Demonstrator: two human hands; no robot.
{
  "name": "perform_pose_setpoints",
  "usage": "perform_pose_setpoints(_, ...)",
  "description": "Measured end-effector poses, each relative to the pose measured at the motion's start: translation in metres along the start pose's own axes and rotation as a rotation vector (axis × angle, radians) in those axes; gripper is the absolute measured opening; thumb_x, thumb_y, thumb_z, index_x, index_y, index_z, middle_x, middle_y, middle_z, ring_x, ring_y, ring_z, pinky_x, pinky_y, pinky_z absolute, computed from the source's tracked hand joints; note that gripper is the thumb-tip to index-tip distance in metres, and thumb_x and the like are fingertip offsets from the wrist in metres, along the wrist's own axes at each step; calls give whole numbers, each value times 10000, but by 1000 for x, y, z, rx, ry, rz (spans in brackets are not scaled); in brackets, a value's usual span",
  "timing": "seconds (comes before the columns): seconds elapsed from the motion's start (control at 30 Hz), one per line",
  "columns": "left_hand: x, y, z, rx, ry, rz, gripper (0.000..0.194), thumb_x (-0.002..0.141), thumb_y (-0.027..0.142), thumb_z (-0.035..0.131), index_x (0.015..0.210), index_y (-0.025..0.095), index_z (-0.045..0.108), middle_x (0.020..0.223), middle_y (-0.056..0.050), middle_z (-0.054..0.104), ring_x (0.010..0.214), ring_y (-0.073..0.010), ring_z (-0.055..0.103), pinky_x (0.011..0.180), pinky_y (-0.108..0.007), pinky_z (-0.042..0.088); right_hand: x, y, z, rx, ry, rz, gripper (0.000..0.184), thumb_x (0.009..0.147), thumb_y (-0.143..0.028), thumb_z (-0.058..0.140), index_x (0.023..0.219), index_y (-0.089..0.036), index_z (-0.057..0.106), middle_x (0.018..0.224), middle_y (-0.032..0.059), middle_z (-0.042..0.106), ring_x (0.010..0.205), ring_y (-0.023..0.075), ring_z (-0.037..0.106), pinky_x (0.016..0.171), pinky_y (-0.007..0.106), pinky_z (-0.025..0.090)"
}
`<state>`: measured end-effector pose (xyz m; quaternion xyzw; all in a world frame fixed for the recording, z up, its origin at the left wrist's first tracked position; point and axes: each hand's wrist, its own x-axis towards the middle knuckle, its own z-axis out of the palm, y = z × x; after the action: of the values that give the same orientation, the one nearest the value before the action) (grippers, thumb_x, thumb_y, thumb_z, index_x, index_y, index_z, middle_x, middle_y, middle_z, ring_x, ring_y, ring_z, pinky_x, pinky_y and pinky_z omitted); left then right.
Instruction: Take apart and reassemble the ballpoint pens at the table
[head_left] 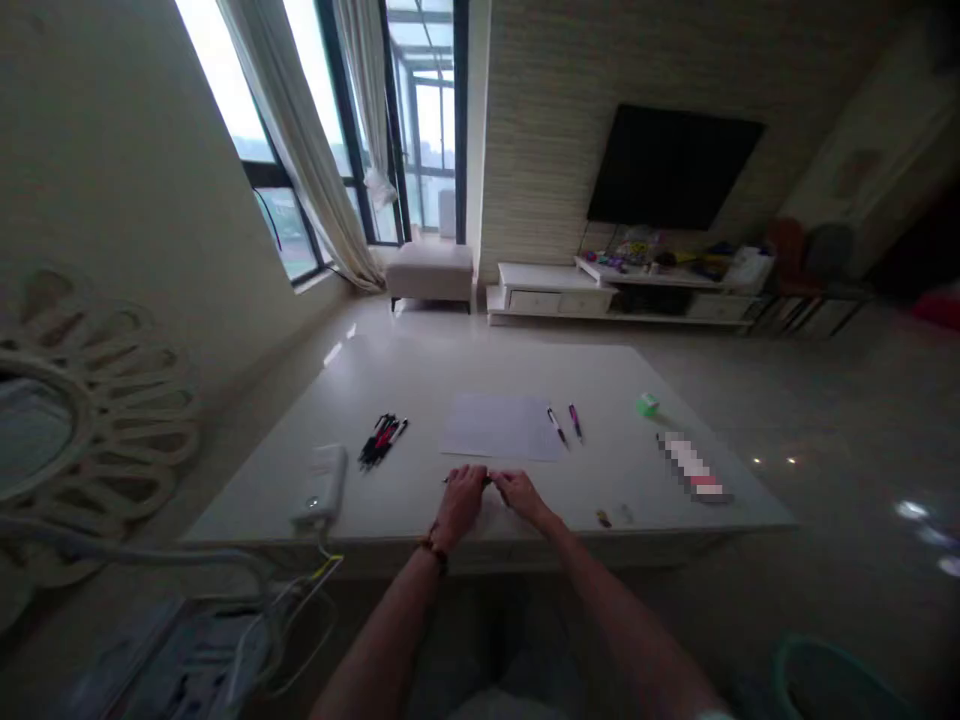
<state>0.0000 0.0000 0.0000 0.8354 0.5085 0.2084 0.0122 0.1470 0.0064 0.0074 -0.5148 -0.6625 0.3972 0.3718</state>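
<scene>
Close to the table's front edge, my left hand (463, 496) is closed around a slim dark pen (488, 479), whose tip seems to poke out on the left. The fingers of my right hand (521, 494) pinch the pen's other end, nearly touching the left hand. Most of the pen is hidden by my fingers. Just beyond both hands lies a white sheet of paper (499, 425). Two pens rest by its right side, a dark and white pen (557, 427) and a purple pen (575, 422). Left of the paper is a pile of several black, red and white pens (382, 441).
The white table (420, 375) also bears a white box with cables (324, 485) at left. On the right are a small green and white object (647, 404), a blurred-out long item (691, 468) and a small brownish piece (604, 518). A TV (673, 165) hangs beyond.
</scene>
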Motion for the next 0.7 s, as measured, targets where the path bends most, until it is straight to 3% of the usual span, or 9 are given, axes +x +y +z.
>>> perform_pose_setpoints(0.2,2,3,-6,-10,-2,32,161,911,222,321,890,189,478,864,-26,561,826,-160,485,749,-310,328,-8,-5,-10,-127,-1,-100,365,828,-444,424,660,-162,583,594,-6,546,557,111,465,560,217,323)
perform_pose_setpoints(0.43,0,3,-6,-149,12,48,166,896,263,356,885,200,509,858,-37,570,844,-168,499,785,-326,347,-5,1,-1,156,47,59,488,804,-564,378,579,-161,536,447,-42,409,432,97,384,454,222,302)
perform_pose_setpoints(0.5,5,1,-6,-358,60,-37,176,891,287,359,862,201,510,840,-39,584,837,-168,519,788,-332,365,-12,0,-7,228,24,93,450,776,-573,440,697,-153,579,472,-43,450,421,95,409,440,218,327)
perform_pose_setpoints(0.57,14,4,-9,-676,179,-255,214,891,347,342,849,195,487,810,-43,603,795,-164,549,760,-332,395,-24,-3,-14,253,76,81,416,720,-540,556,878,-157,590,577,-21,537,488,108,489,475,223,388)
perform_pose_setpoints(0.63,25,13,-14,-1084,282,-491,259,884,420,324,854,195,449,824,-55,632,780,-163,583,740,-336,424,-38,-7,-18,248,155,53,516,643,-470,671,1053,-184,543,710,4,595,581,129,552,536,244,442)
perform_pose_setpoints(0.7,33,29,-20,-1513,269,-587,275,863,464,354,849,198,426,934,-83,651,860,-172,603,778,-353,439,-50,-16,-15,255,200,19,618,605,-409,718,1148,-217,494,792,16,617,631,145,581,569,265,467)
